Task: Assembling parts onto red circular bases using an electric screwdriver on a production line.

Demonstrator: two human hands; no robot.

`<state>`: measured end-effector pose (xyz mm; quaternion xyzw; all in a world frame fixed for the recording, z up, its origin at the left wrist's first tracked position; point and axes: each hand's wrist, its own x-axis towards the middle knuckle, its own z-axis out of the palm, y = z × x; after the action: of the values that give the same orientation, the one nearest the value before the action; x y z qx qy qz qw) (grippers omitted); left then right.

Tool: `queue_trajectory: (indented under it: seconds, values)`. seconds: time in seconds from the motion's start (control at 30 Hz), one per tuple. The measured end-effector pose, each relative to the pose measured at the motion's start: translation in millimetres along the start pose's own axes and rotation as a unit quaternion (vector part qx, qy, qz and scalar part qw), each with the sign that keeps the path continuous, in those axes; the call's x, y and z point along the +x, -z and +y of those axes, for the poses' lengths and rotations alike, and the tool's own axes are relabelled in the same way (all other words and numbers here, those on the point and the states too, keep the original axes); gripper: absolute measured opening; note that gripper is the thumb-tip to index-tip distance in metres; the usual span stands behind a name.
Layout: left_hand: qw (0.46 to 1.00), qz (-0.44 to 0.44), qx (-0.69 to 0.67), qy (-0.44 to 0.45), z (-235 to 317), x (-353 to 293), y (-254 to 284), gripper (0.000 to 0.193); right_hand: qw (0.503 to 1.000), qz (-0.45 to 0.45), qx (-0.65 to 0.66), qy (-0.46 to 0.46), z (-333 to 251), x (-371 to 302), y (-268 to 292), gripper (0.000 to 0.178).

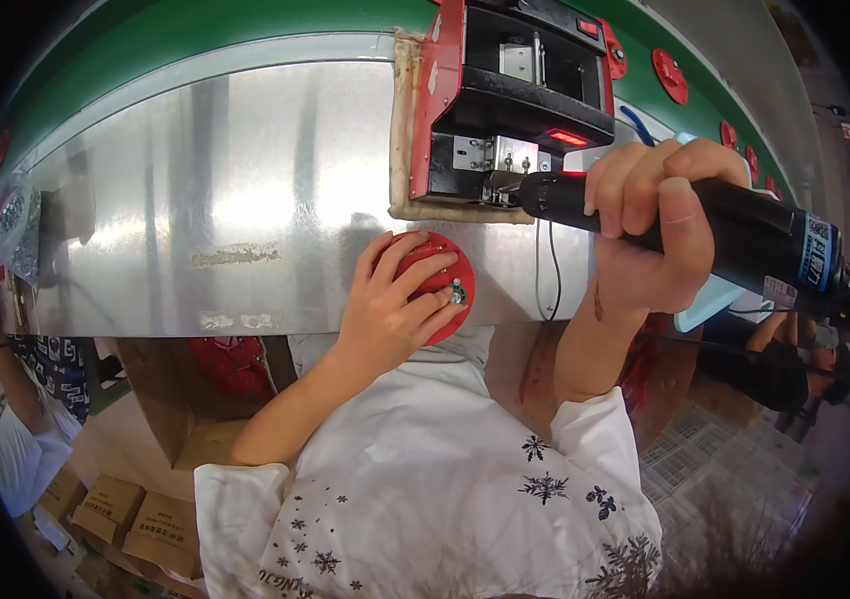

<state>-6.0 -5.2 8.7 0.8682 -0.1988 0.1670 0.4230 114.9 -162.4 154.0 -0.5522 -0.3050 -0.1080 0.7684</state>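
Observation:
My right hand (660, 215) is wrapped round a black electric screwdriver (745, 225), held slanting, with its cord trailing off to the right. The driver's tip reaches the front of a black and red screw feeder (515, 110), at the metal block where screws come out. On the metal bench edge, my left hand (390, 299) rests over a round red disc (457, 275), fingers curled onto its top and gripping it. A small green part with a metal post (457, 292) shows on the disc beside my fingertips. The disc's left side is hidden under the hand.
A green conveyor belt (275, 25) runs behind the bench, carrying red discs (670, 75). At the left lies a plastic bag of small metal parts (17, 230). Cardboard boxes (160, 534) stand low at the left. Another person (20, 419) is at the far left; a light-blue bin (710, 299) sits right.

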Motion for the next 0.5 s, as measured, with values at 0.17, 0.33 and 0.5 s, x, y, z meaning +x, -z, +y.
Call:
queue_trajectory:
  seconds: [0.17, 0.33, 0.5]
  values:
    - [1.000, -0.001, -0.006, 0.006, 0.2, 0.6, 1.2, 0.016, 1.000, 0.001, -0.020, -0.009, -0.4, 0.5, -3.3, 0.016]
    - [1.000, -0.001, -0.006, 0.004, -0.1, -0.2, 1.1, 0.016, 0.999, 0.029, 0.009, -0.037, -4.5, -4.9, 1.6, 0.016]
    - [1.000, 0.002, -0.005, 0.007, -0.7, -0.3, 0.8, 0.016, 0.999, 0.036, 0.001, -0.021, -7.7, -7.6, 2.4, 0.017]
